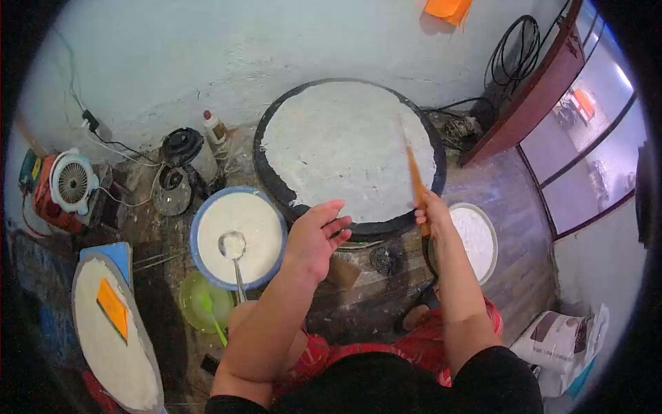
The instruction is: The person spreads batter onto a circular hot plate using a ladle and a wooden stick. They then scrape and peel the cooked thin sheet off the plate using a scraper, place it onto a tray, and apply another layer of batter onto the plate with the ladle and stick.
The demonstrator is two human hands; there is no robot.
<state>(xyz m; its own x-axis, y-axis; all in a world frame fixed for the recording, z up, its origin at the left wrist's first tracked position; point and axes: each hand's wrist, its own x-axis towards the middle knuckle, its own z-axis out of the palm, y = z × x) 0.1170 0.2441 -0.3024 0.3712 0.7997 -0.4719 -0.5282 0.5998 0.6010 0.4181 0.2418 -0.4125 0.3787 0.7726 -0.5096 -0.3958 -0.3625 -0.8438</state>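
Observation:
A large round black griddle [272, 172] carries a wide pale sheet of batter [345, 148] that covers most of its top. My right hand [431, 212] is wrapped round a long thin wooden stick [415, 169], whose far end lies over the right part of the sheet. At the griddle's front edge, my left hand [321, 238] is held with its fingers apart and nothing in it. Left of it, a metal ladle [238, 265] rests in a blue-rimmed bowl of white batter [241, 214].
A bowl of white powder [476, 241] stands beside my right forearm. Left are a green bowl [196, 303], a long batter-covered board [114, 345], a small fan [73, 182] and a blender jug [200, 155]. Bags [558, 338] lie at lower right, near a glazed door [579, 145].

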